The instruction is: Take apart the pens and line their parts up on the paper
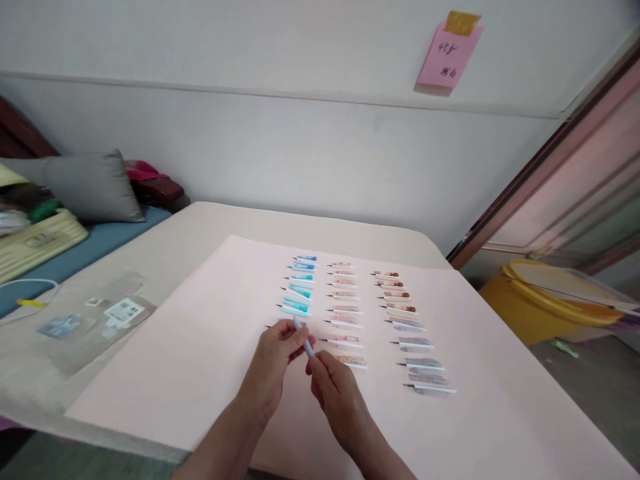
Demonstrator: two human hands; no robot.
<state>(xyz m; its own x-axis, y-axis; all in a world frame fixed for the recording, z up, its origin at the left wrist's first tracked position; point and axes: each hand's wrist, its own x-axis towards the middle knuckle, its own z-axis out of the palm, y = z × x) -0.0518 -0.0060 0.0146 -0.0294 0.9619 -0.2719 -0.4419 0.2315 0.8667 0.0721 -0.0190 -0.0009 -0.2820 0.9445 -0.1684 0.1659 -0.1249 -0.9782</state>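
My left hand (276,357) and my right hand (334,390) meet over a pale pink sheet (210,347) on the table. Both pinch one thin light-blue stick (303,337), the left hand at its upper end, the right hand at its lower end. Just beyond the hands lie three columns of small sticks with decorated tips: a blue column (299,285), a pink column (344,303) and a brown-to-grey column (409,327).
Clear plastic packets with labels (107,313) lie on the beige table at left. A grey pillow (85,183) and a cream case (35,243) rest on a bed. A yellow tub (540,303) stands at right. A pink note (447,57) hangs on the wall.
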